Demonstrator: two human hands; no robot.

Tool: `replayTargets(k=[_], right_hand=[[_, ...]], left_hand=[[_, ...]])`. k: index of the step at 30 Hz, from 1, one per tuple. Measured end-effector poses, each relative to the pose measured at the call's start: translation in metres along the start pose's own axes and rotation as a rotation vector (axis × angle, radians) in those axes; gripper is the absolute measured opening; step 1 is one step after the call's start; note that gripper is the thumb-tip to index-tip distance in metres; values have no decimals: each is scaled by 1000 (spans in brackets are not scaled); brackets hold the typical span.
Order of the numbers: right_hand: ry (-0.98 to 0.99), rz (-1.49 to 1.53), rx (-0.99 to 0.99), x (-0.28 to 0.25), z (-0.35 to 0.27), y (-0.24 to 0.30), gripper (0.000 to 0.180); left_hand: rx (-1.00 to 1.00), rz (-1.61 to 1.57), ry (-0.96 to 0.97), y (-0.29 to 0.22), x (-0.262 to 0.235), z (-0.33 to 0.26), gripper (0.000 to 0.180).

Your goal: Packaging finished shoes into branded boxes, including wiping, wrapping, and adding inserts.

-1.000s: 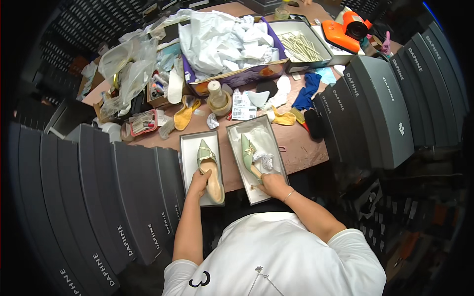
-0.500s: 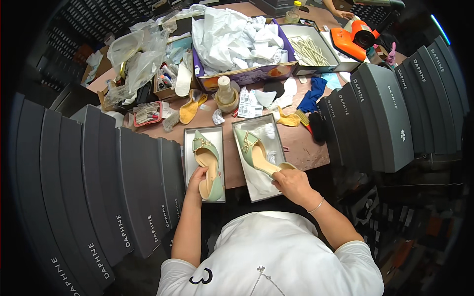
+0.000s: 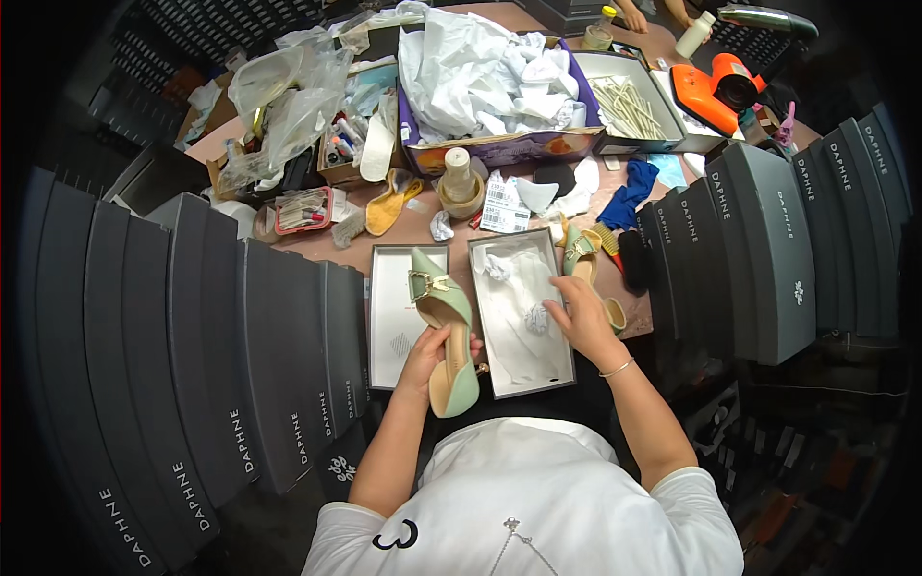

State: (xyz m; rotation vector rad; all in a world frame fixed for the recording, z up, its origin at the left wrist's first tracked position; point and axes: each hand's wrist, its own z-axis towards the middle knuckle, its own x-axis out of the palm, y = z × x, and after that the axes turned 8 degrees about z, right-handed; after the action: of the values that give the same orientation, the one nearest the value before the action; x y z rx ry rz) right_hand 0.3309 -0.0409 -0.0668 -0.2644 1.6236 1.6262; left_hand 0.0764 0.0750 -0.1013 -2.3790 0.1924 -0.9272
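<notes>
A pale green pointed shoe [image 3: 444, 305] with a gold buckle is gripped around its middle by my left hand [image 3: 425, 362], raised over the shoebox lid [image 3: 389, 312]. My right hand [image 3: 588, 322] hangs open with its fingers apart, above the right edge of the open shoebox [image 3: 526, 386]. White tissue paper [image 3: 514, 322] and crumpled wads lie inside that box. The matching green shoe [image 3: 579, 252] rests on the table just right of the box, partly hidden behind my right hand.
Stacks of dark shoeboxes rise on the left [image 3: 288, 346] and right [image 3: 744, 240]. Behind the work area stand a purple carton [image 3: 499, 146] of white paper, a box of thin sticks [image 3: 629, 106] and an orange tool [image 3: 706, 101]. Another person's hand [image 3: 631, 16] shows at the far edge.
The right shoe has left the box and lies on the table to its right, released by my right hand. My left hand has lifted its shoe up off the lid, toward the right.
</notes>
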Motion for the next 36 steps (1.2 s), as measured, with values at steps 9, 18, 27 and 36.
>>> replayTargets(k=[9, 18, 27, 36], right_hand=[[256, -76, 119, 127, 68, -70, 37], [16, -195, -189, 31, 129, -60, 32], [216, -501, -154, 43, 192, -122, 55], [488, 862, 452, 23, 48, 31, 33]], left_hand=[[88, -47, 74, 7, 41, -7, 45], [35, -292, 114, 18, 19, 3, 70], [-10, -222, -18, 11, 49, 34, 67], [66, -189, -65, 13, 69, 35, 54]])
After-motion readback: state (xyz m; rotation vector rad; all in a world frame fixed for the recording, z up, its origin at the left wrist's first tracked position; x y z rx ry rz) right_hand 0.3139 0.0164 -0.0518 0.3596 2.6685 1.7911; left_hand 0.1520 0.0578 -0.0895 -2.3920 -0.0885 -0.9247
